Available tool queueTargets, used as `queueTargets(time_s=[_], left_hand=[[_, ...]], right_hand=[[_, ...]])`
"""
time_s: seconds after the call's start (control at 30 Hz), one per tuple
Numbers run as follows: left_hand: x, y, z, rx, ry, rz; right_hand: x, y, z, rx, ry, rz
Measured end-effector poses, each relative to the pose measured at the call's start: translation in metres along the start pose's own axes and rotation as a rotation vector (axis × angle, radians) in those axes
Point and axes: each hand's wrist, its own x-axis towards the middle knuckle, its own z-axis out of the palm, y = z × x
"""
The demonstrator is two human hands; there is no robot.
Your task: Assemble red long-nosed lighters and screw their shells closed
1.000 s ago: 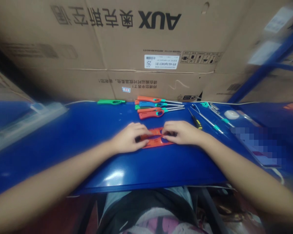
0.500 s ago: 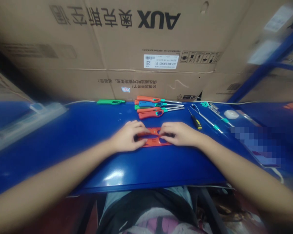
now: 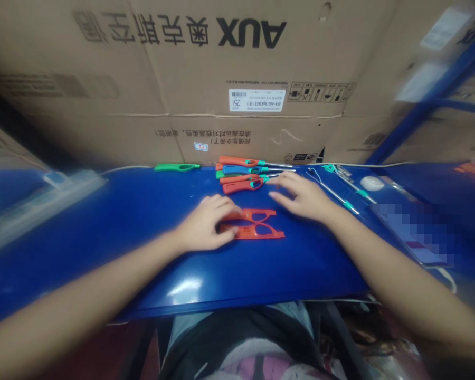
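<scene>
Two flat orange plastic shell halves (image 3: 257, 224) lie side by side on the blue table (image 3: 142, 211). My left hand (image 3: 203, 224) rests on their left end, fingers curled down on the plastic. Farther back, my right hand (image 3: 301, 196) hovers off the shells with fingers stretched out and empty, close to the metal tips of a pile of long-handled lighters (image 3: 245, 174) in orange, blue and green.
A lone green lighter (image 3: 177, 167) lies at the back left. Thin metal rods with teal ends (image 3: 340, 198) and a white round object (image 3: 372, 183) sit at the right. A big AUX cardboard box (image 3: 237, 79) walls off the back. A blurred tray (image 3: 43, 200) sits at the left.
My right hand has lifted off the orange shells and moved back and right toward the lighter pile, leaving the shells uncovered. The left hand has stayed on them.
</scene>
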Motion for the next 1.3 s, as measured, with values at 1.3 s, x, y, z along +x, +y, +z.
queueTargets(time_s=[1.3], left_hand=[[-0.007,0.006,-0.028,0.044,0.289,-0.128]], right_hand=[[-0.005,-0.036,-0.003,0.182,0.054,-0.103]])
